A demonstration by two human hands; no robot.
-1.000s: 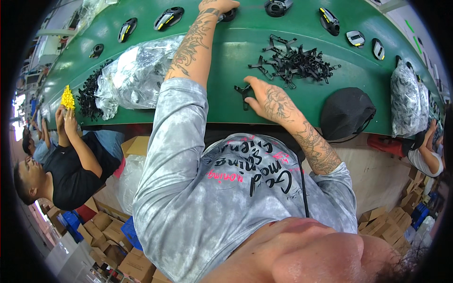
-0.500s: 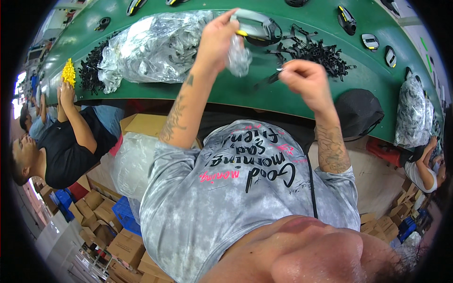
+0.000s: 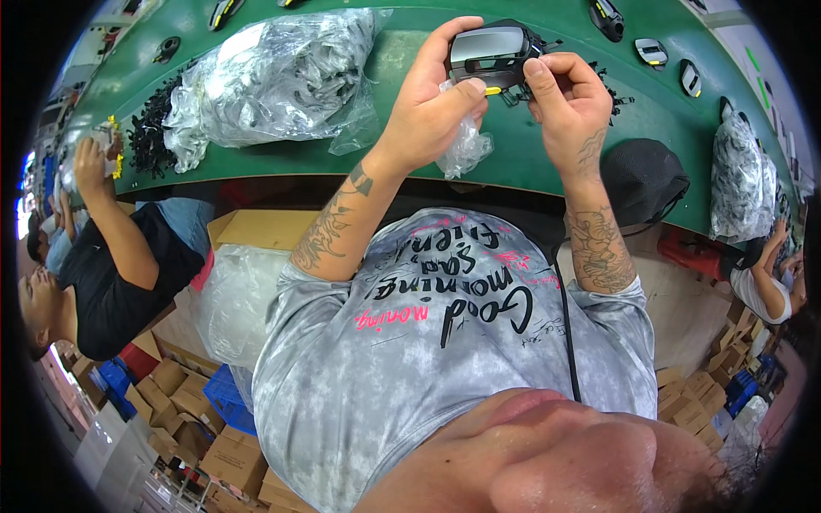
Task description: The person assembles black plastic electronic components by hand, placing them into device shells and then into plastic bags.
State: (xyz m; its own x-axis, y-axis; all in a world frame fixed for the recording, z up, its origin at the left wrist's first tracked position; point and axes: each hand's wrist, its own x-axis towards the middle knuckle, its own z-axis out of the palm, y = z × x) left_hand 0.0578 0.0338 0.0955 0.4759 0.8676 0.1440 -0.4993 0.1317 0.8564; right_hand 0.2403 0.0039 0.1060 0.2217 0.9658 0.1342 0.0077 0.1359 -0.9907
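My left hand (image 3: 436, 107) is closed on a black, rounded plastic housing (image 3: 489, 44) with a glossy grey top and a cut-out slot. A yellow tab (image 3: 493, 91) shows by the left thumb. Below that hand hangs a crumpled clear plastic bag (image 3: 467, 150). My right hand (image 3: 571, 98) pinches at the housing's right end, thumb against forefinger. In the earlier frame it had a thin black strap-like piece; now the fingers mostly hide what they hold. Behind the right hand lies a pile of small black plastic parts (image 3: 617, 104), largely covered.
A big clear bag of parts (image 3: 274, 81) lies on the green table (image 3: 393, 85), beside a black heap (image 3: 152, 128). Similar housings (image 3: 652, 53) sit along the far side. A black mesh-covered object (image 3: 643, 181) stands at the right edge. A co-worker (image 3: 111, 274) sits at left.
My left hand has lowered slightly and moved right with the housing, turning it. My right hand has risen from the pile's near side to the housing's right end. The co-worker's arm has shifted.
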